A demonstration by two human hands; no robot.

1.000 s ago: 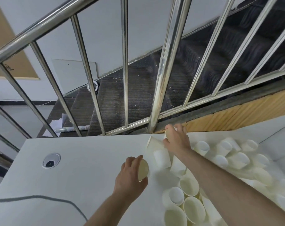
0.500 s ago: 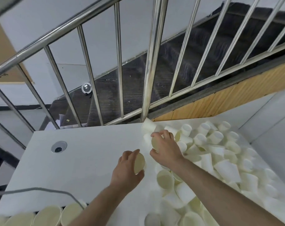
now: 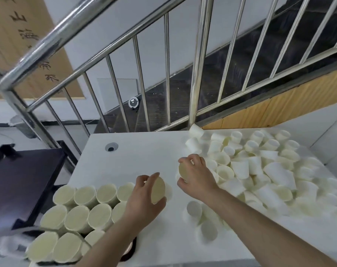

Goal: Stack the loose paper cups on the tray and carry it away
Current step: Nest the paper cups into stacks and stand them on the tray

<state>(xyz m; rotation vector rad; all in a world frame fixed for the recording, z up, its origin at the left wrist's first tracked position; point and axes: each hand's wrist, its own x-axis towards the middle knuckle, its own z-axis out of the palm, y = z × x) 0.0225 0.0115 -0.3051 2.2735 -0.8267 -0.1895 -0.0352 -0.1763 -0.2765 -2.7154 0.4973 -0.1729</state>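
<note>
Two paper cups are in the hands now. The left hand (image 3: pixel 144 197) grips one cup (image 3: pixel 157 190) with curled fingers and thumb, its mouth turned to the right. The right hand (image 3: pixel 196 175) grips a second cup (image 3: pixel 183 171), its mouth turned to the left, just beside the first but not touching it. Both are above the white table (image 3: pixel 137 151), near its middle.

On the right lies a big heap of loose cups (image 3: pixel 260 170), many on their sides; the far right part is washed out and single cups are hard to tell apart. Some blurred cups (image 3: pixel 204 222) lie near, under the right forearm. At the near left stand rows of upright cup stacks (image 3: pixel 81 212), mouths up. What carries them is mostly hidden; only a dark edge (image 3: pixel 129 253) shows under the left forearm, and I cannot tell if it is the tray.

Beyond the table there is a steel railing (image 3: pixel 197 64) and dark stairs (image 3: pixel 231 60). A brown board (image 3: pixel 25 35) at far left carries dark characters, too blurred to read. A small round white device (image 3: pixel 134 102) sits at the foot of the stairs.
</note>
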